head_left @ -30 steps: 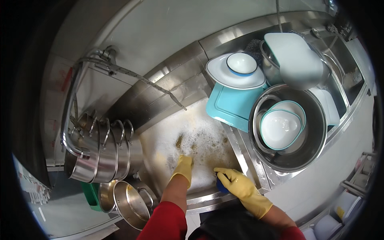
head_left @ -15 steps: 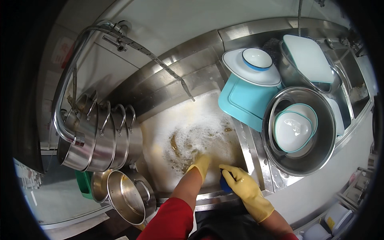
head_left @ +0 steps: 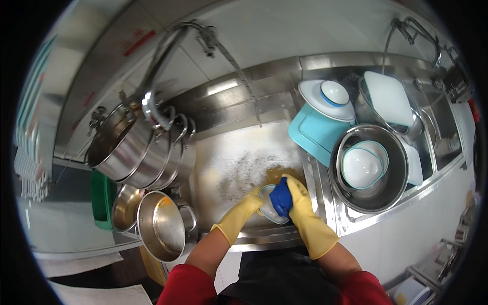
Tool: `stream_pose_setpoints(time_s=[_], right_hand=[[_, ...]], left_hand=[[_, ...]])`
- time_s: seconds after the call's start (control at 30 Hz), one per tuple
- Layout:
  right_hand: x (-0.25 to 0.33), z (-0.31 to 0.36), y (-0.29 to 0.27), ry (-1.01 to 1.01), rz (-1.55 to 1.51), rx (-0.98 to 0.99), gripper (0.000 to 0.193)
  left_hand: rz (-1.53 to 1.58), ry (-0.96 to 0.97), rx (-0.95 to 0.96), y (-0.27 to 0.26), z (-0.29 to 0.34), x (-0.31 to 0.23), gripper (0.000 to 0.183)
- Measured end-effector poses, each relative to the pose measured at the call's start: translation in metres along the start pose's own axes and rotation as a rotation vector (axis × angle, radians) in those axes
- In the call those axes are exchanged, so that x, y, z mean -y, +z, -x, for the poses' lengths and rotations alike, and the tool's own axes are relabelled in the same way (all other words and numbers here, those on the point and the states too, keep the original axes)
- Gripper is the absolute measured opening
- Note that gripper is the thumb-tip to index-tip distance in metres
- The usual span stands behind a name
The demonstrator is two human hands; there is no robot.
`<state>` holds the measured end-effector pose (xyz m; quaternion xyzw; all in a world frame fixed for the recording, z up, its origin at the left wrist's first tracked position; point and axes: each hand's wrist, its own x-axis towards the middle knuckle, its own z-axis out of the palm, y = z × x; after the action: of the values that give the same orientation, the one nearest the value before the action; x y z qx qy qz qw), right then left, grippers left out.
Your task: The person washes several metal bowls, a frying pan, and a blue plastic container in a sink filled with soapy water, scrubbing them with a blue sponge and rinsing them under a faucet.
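In a yellow rubber glove, my left hand (head_left: 241, 212) grips the left edge of a small white bowl (head_left: 269, 206) with a teal rim. My gloved right hand (head_left: 309, 219) is closed on a blue cloth (head_left: 280, 197) and presses it against the bowl, covering much of its right side. Both hands are over the near part of a steel sink (head_left: 279, 109), where murky, foamy water (head_left: 229, 157) lies. Some of the fingers are hidden behind the bowl and the cloth.
Nested steel pots (head_left: 137, 152) stand left of the sink, with another steel pot (head_left: 161, 229) and a green bin (head_left: 101, 198) nearer. To the right are a steel basin (head_left: 404, 188) holding white bowls (head_left: 361, 168), and a turquoise tray (head_left: 312, 132) under dishes. A hose (head_left: 244, 84) hangs above the sink.
My left hand has come up out of the water with the bowl in it. My right hand has brought the blue cloth up onto the bowl. The view has shifted.
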<state>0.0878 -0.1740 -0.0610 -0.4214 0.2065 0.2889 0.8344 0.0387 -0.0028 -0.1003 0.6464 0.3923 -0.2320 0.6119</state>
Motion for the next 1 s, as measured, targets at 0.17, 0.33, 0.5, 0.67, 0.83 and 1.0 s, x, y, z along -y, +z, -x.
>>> stream_pose_setpoints(time_s=[0.17, 0.33, 0.5, 0.67, 0.83, 1.0], right_hand=[[-0.012, 0.007, 0.038, -0.452, 1.283, 0.415, 0.074], [0.025, 0.013, 0.075, -0.35, 1.912, 0.802, 0.064], [0.03, 0.013, 0.054, -0.299, 1.866, 0.858, 0.06], [0.036, 0.018, 0.014, -0.494, 1.016, 0.694, 0.067], [0.069, 0.047, 0.063, -0.391, 0.751, 0.725, 0.064], [0.07, 0.007, 0.074, -0.238, 0.836, 0.333, 0.062]], left_hand=[[0.101, 0.018, -0.07, -0.018, 0.055, -0.038, 0.055], [-0.042, 0.169, -0.437, -0.048, 0.068, -0.027, 0.059], [0.023, 0.26, -0.564, -0.074, 0.067, -0.002, 0.047], [0.852, 0.034, -0.431, -0.042, 0.073, -0.008, 0.037], [1.544, 0.061, 0.67, 0.001, -0.01, 0.067, 0.037], [1.433, -0.297, 0.648, -0.012, -0.021, 0.118, 0.036]])
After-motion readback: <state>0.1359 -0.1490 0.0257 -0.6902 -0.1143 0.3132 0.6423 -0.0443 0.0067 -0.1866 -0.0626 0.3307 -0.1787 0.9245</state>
